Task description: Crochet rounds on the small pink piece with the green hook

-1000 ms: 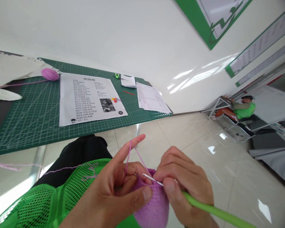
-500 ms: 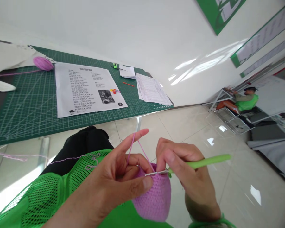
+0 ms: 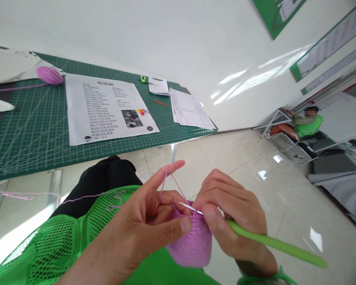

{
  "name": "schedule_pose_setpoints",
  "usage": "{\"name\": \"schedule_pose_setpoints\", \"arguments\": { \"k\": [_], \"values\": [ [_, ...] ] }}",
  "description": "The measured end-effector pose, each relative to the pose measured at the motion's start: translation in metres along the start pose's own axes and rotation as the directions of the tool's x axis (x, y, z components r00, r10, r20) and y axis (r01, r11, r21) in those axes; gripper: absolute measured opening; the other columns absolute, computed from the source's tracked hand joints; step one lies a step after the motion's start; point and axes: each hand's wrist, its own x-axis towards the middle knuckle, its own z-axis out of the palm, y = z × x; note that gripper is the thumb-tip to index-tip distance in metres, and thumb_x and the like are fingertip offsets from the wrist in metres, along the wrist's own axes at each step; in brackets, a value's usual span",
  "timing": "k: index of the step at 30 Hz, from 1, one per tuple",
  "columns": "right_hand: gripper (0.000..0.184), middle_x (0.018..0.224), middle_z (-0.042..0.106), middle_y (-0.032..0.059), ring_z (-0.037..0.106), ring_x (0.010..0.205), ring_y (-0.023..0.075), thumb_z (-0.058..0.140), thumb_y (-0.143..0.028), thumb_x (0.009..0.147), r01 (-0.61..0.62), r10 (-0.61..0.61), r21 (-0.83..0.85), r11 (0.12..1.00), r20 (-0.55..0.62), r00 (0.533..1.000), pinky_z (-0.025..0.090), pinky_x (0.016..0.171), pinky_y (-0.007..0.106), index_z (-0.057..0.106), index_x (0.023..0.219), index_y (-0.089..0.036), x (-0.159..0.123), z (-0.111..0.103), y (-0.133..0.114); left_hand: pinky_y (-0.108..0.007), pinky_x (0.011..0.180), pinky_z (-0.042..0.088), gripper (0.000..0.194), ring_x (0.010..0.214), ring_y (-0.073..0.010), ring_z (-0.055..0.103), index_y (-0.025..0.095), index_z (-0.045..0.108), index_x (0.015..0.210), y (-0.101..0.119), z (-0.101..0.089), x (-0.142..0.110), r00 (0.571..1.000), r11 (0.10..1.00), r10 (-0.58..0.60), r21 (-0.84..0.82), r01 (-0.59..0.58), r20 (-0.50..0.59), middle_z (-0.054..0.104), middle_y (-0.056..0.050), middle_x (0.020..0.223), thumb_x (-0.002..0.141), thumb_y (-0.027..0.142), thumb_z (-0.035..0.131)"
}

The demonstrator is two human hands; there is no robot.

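Note:
A pink crochet piece (image 3: 192, 245), rounded like a small cup, hangs below my hands. My left hand (image 3: 154, 213) pinches its upper edge between thumb and fingers, while the raised index finger carries a strand of pink yarn (image 3: 178, 183). In my right hand (image 3: 234, 209) is a crochet hook (image 3: 273, 242) with a green handle. Its metal tip lies at the edge of the piece, close to the left fingertips. Whether yarn sits in the hook's notch is too small to tell.
On a green cutting mat (image 3: 41, 154) lie a printed pattern sheet (image 3: 106, 114), a pink yarn ball (image 3: 50, 75), colourful stitch markers (image 3: 142, 112), an orange stick (image 3: 160, 103) and papers (image 3: 190, 109). Loose yarn (image 3: 83, 198) crosses my lap. Another person (image 3: 307, 124) sits at the far right.
The hook's handle has swung downward and outward to the right, and its tip points more up and left. My right hand has turned with it; my left hand stays nearly still.

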Motion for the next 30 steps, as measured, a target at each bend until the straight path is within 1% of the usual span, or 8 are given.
{"name": "schedule_pose_setpoints", "arguments": {
  "k": [3, 6, 10, 15, 21, 25, 27, 30],
  "values": [
    [0.027, 0.061, 0.057, -0.0011, 0.051, 0.060, 0.0120, 0.053, -0.014, 0.100, -0.067, 0.074, 0.096, 0.993, -0.063, 0.995, 0.043, 0.056, 0.030, 0.062, 0.075, -0.018, -0.002, 0.002, 0.000, -0.024, 0.063, 0.033, 0.089, 0.060, -0.0093, 0.033, 0.035, 0.047, 0.158, -0.001, -0.002, 0.000, 1.000, 0.999, 0.015, 0.029, -0.015, 0.009, 0.065, 0.005, 0.076, 0.081, 0.030, 0.091],
    [0.030, 0.062, 0.056, -0.0010, 0.051, 0.061, 0.0121, 0.054, -0.019, 0.103, -0.125, 0.139, 0.192, 0.973, -0.065, 0.988, 0.041, 0.056, 0.030, 0.064, 0.075, -0.018, -0.005, 0.001, 0.001, -0.025, 0.062, 0.031, 0.083, 0.059, -0.0097, 0.033, 0.035, 0.050, 0.156, -0.002, -0.005, 0.000, 1.000, 0.999, -0.010, 0.047, 0.009, 0.018, 0.068, 0.004, 0.080, 0.083, 0.029, 0.089],
    [0.031, 0.066, 0.062, 0.0005, 0.055, 0.065, 0.0124, 0.055, -0.025, 0.105, -0.145, 0.144, 0.316, 0.938, 0.027, 0.989, 0.046, 0.059, 0.031, 0.068, 0.078, -0.017, -0.007, -0.007, 0.005, -0.024, 0.066, 0.037, 0.085, 0.062, -0.0098, 0.043, 0.034, 0.052, 0.155, -0.002, -0.003, 0.000, 0.999, 1.000, -0.003, 0.006, 0.002, 0.038, 0.068, 0.005, 0.076, 0.080, 0.029, 0.093],
    [0.032, 0.072, 0.068, 0.0012, 0.060, 0.070, 0.0120, 0.054, -0.031, 0.108, -0.127, 0.062, 0.375, 0.918, 0.180, 0.982, 0.053, 0.066, 0.030, 0.072, 0.087, -0.016, 0.000, -0.023, 0.005, -0.023, 0.069, 0.041, 0.083, 0.069, -0.0113, 0.056, 0.032, 0.054, 0.153, -0.002, -0.001, -0.002, 0.998, 0.999, -0.013, -0.049, 0.016, 0.056, 0.074, 0.003, 0.079, 0.080, 0.025, 0.093],
    [0.036, 0.072, 0.070, 0.0035, 0.061, 0.070, 0.0118, 0.043, -0.030, 0.112, -0.034, -0.062, 0.240, 0.970, 0.382, 0.922, 0.056, 0.068, 0.030, 0.069, 0.093, -0.014, 0.021, -0.043, -0.005, -0.023, 0.072, 0.045, 0.084, 0.074, -0.0133, 0.060, 0.033, 0.060, 0.148, 0.000, 0.002, -0.008, 0.999, 0.998, -0.041, -0.049, 0.042, 0.026, 0.075, 0.002, 0.079, 0.073, 0.021, 0.097],
    [0.034, 0.071, 0.070, 0.0017, 0.062, 0.069, 0.0114, 0.038, -0.023, 0.112, 0.035, -0.072, 0.085, 0.996, 0.487, 0.870, 0.059, 0.070, 0.028, 0.067, 0.094, -0.017, 0.031, -0.052, -0.014, -0.023, 0.071, 0.047, 0.088, 0.071, -0.0133, 0.057, 0.036, 0.055, 0.153, 0.001, 0.010, -0.013, 0.998, 0.999, -0.027, 0.031, 0.028, -0.048, 0.074, 0.003, 0.080, 0.075, 0.029, 0.096],
    [0.034, 0.071, 0.070, 0.0015, 0.063, 0.069, 0.0120, 0.040, -0.019, 0.110, 0.085, -0.074, 0.004, 0.996, 0.525, 0.848, 0.059, 0.068, 0.027, 0.065, 0.087, -0.019, 0.031, -0.052, -0.018, -0.024, 0.067, 0.045, 0.087, 0.065, -0.0126, 0.048, 0.037, 0.054, 0.155, -0.001, 0.014, -0.014, 0.993, 0.994, 0.026, 0.112, -0.014, -0.112, 0.069, 0.004, 0.074, 0.077, 0.033, 0.093],
    [0.036, 0.070, 0.069, 0.0020, 0.062, 0.070, 0.0140, 0.045, -0.014, 0.106, 0.158, -0.056, -0.169, 0.973, 0.492, 0.869, 0.057, 0.065, 0.030, 0.064, 0.076, -0.019, 0.027, -0.047, -0.024, -0.024, 0.064, 0.042, 0.078, 0.061, -0.0131, 0.040, 0.037, 0.057, 0.153, -0.005, 0.019, -0.014, 0.968, 0.964, 0.153, 0.244, -0.103, -0.199, 0.062, 0.007, 0.065, 0.081, 0.030, 0.086]
  ]
}}
